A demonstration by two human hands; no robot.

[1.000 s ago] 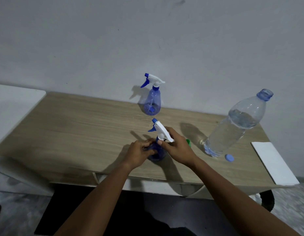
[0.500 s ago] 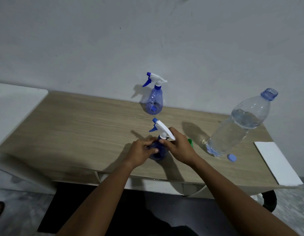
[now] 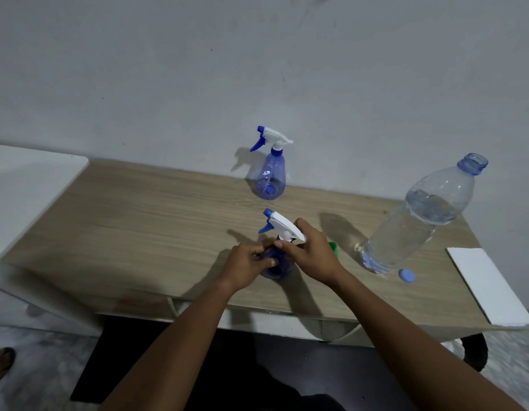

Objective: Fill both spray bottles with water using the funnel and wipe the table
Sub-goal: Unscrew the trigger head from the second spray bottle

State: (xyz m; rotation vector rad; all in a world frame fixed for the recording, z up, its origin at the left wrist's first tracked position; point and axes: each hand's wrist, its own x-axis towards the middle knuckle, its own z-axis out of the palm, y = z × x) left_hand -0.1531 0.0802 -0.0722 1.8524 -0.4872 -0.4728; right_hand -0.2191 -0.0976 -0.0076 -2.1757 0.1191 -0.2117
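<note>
A blue spray bottle [image 3: 276, 269] stands near the table's front edge. My left hand [image 3: 247, 264] grips its body. My right hand [image 3: 312, 252] pinches the collar under its white and blue spray head [image 3: 282, 225]. A second blue spray bottle [image 3: 270, 180] with its head on stands by the wall. A green funnel [image 3: 333, 247] shows only as a sliver behind my right hand. At the right stands a large clear water bottle [image 3: 414, 222], uncapped and partly full, with its blue cap [image 3: 406, 275] lying beside its base.
The wooden table [image 3: 138, 226] runs along a grey wall. A white sheet [image 3: 488, 287] lies on its right end. A white surface [image 3: 26, 185] adjoins the left side. A foot [image 3: 0, 361] shows on the floor at lower left.
Both hands stay on the near spray bottle; the fingers at the collar shifted slightly. The view drifted a little.
</note>
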